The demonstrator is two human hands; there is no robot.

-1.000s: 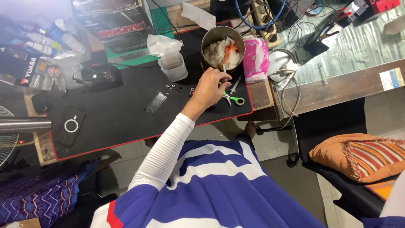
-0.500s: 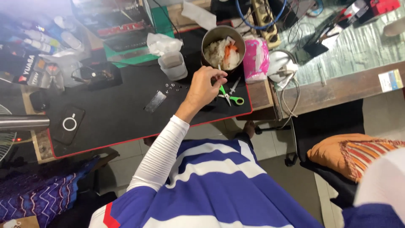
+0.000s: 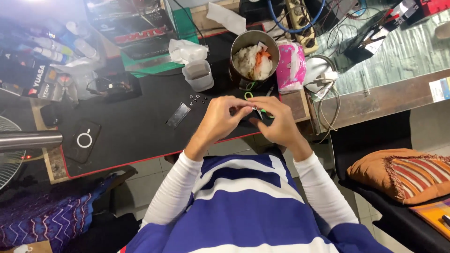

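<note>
My left hand [image 3: 219, 121] and my right hand [image 3: 277, 125] meet fingertip to fingertip above the front edge of a black desk mat [image 3: 131, 131]. Between the fingers they pinch a small pale piece [image 3: 253, 109], too small to identify. Green-handled scissors [image 3: 249, 95] lie on the mat just beyond the fingers, partly hidden by them. Behind the scissors stands a round metal pot [image 3: 238, 46] filled with white and orange scraps [image 3: 253, 63].
A clear plastic cup [image 3: 198, 76], several tiny rings [image 3: 197, 98] and a flat dark strip [image 3: 178, 115] lie left of my hands. A pink packet [image 3: 290, 65] and cables sit right of the pot. A striped cushion [image 3: 398, 173] rests on a seat at right.
My left hand has pulled back from the pot toward me, and my right hand has come into view to meet it. The view has shifted closer over the desk.
</note>
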